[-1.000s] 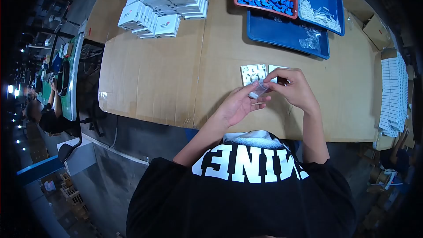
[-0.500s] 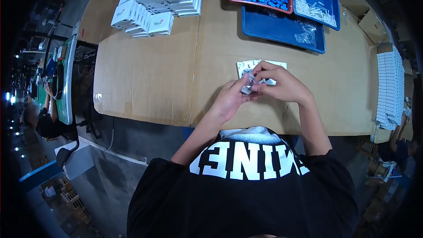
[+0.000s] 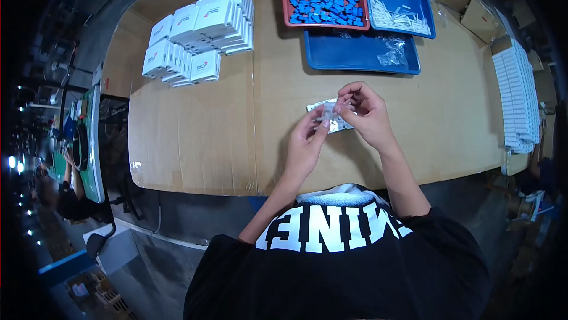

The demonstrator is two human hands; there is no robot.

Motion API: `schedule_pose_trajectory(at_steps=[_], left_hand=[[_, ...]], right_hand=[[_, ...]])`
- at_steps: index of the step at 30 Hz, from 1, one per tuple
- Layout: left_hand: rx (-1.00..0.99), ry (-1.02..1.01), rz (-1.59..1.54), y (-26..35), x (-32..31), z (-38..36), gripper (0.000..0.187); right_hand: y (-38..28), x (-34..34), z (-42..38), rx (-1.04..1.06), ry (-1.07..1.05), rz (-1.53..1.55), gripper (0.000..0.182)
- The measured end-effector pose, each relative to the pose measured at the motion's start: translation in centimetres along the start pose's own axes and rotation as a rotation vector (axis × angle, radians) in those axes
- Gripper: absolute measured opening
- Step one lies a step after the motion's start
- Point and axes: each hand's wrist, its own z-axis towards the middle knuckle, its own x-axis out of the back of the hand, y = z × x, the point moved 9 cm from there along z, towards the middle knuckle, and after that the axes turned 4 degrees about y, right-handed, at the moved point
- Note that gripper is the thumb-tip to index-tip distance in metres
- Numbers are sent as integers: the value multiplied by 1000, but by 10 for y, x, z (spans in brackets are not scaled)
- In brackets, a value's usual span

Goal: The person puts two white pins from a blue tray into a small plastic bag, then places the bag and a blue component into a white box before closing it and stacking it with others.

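Both hands meet over the middle of the cardboard-covered table. Between them is a small clear plastic bag [image 3: 329,110], with reflections that hide its contents. My left hand [image 3: 307,136] pinches the bag's left side between thumb and fingers. At its upper right, my right hand [image 3: 364,113] grips the bag with thumb and forefinger, the other fingers curled. Just beneath the hands lies a flat silvery-white piece [image 3: 338,124], partly covered by them.
White boxes [image 3: 204,21] are stacked at the back left. A red tray [image 3: 290,17] of blue parts, a blue tray [image 3: 427,0] of white sticks and a lower blue tray [image 3: 349,53] with clear bags stand behind. White stacks [image 3: 516,98] line the right edge. A co-worker [image 3: 68,193] is far left.
The view has shifted, so the table's things appear lower and further left. My hands have drawn slightly apart, and the clear bag now shows stretched between them.
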Motion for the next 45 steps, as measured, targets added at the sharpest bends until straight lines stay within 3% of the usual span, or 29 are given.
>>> schedule_pose_trajectory(at_steps=[3, 7, 9, 15, 25, 34, 40, 45], left_hand=[[-102, 65, -56, 30, 2, -1, 29], [-9, 43, -195, 25, 2, 3, 23], [-8, 78, -251, 20, 8, 4, 19], [0, 145, -280, 24, 10, 0, 17], [-102, 202, -205, 39, 8, -3, 17], [-115, 189, -255, 36, 8, -7, 15], [-51, 7, -367, 34, -7, -7, 17], [-120, 8, -250, 38, -3, -8, 17]], right_hand=[[-6, -10, -4, -6, -100, -33, 34], [-5, -11, -7, -59, -105, 59, 37], [6, -12, -8, -140, -107, 241, 31], [31, -8, -13, -242, -23, 269, 14], [44, -17, -16, -362, 26, 484, 11], [40, -16, -18, -298, -7, 494, 12], [30, -22, -19, -223, -143, 655, 10], [21, -19, -20, -162, -140, 414, 12]])
